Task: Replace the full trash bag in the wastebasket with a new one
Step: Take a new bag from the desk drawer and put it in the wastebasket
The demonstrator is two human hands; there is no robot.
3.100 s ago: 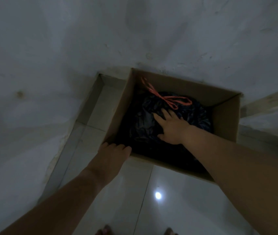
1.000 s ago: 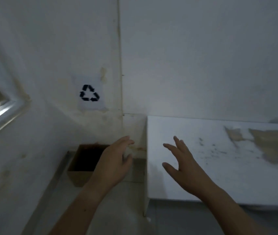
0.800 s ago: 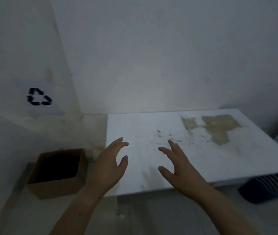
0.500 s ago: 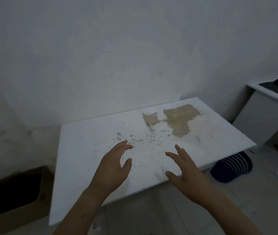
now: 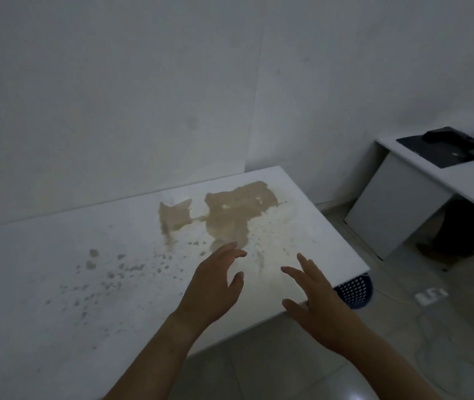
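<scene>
A dark blue perforated wastebasket [image 5: 354,290] shows partly on the floor under the right corner of a white table [image 5: 56,284]. My left hand [image 5: 212,287] hovers over the table with relaxed fingers and holds nothing. Just to its right, my right hand [image 5: 313,298] floats above the table's front edge, fingers spread and empty, slightly left of the wastebasket. The cardboard box with the tied black trash bag is out of view.
The table top carries a brown worn patch [image 5: 230,217] and dark specks. A second white desk [image 5: 420,192] with a black object on it stands at the right. A white power strip [image 5: 429,294] and cable lie on the tiled floor.
My view has swung right, from the cardboard box holding the tied bag in the corner, across the table to the blue wastebasket. Both hands left the box and stay raised, empty.
</scene>
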